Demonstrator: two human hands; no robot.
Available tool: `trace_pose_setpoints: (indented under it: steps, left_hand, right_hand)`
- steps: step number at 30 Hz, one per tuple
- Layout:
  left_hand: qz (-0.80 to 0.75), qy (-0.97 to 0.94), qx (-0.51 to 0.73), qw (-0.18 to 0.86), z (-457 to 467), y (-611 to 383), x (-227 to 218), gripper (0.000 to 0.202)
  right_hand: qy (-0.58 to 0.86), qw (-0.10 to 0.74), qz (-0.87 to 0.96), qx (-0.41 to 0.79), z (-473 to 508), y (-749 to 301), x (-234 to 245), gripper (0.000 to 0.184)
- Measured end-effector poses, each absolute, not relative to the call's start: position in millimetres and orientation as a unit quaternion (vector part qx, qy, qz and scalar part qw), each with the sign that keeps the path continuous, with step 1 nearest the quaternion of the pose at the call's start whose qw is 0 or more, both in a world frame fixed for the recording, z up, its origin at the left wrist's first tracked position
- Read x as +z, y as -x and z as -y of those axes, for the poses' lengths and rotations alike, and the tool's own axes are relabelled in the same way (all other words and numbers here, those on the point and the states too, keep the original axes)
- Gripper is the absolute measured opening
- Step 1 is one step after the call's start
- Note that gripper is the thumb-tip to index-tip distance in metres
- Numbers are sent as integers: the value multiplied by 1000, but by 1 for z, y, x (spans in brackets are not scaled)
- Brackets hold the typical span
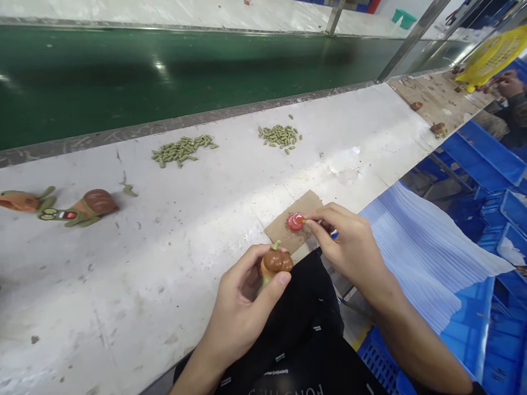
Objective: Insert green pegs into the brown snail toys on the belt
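My left hand (242,302) is closed around a small toy figure part (276,261), with glossy brown rounded lobes, an orange band and a short green stub on top. Above a small dish of red liquid (295,221), my right hand (346,236) pinches a tiny piece whose kind I cannot make out. Its tip is at the dish's right edge. The dish rests on a piece of cardboard (280,227). Farther back lie two piles of small green plastic pieces, a left pile (181,150) and a right pile (280,136).
Brown, green and orange toy figures (99,203) lie at the left of the white table (164,263). Behind runs a green conveyor belt (164,77). At right are blue bins (486,151), blue-white sheeting (420,247), a yellow printed object (494,57) and another person's hand (510,84).
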State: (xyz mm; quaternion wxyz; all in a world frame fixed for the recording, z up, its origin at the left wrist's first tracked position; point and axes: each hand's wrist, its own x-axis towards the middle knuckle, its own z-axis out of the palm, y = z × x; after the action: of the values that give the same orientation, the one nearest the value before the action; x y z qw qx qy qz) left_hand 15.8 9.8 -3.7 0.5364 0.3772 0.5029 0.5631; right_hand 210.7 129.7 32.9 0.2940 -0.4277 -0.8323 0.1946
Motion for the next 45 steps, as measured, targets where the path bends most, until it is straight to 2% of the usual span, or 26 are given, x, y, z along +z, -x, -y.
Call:
trace_pose_setpoints:
  steps: [3, 7, 10, 21, 29, 35, 45]
  left_hand:
    - [-513, -383, 562, 524, -13, -12, -3, 8]
    - [-506, -384, 550, 542, -15, -11, -3, 11]
    - [-494, -388, 547, 553, -15, -12, -3, 12]
    - [-493, -406, 536, 552, -16, -14, -4, 12]
    - [-502, -412, 522, 554, -14, -13, -4, 12]
    - [-501, -450, 525, 520, -12, -12, -15, 13]
    - [-526, -455, 498, 519, 0, -17, -3, 10]
  right_hand:
    - [450, 329, 789, 259, -123, -210, 36, 12]
    - [431, 342, 675, 491, -108, -209, 36, 7]
    - [408, 336, 629, 570, -100, -208, 33, 6]
    - [382, 313, 674, 549, -101, -209, 32, 16]
    - [388, 298, 686, 538, -100, -210, 32, 15]
    - [389, 267, 753, 460, -103, -204, 33, 15]
    - [358, 292, 757, 463, -84, -220, 31, 9]
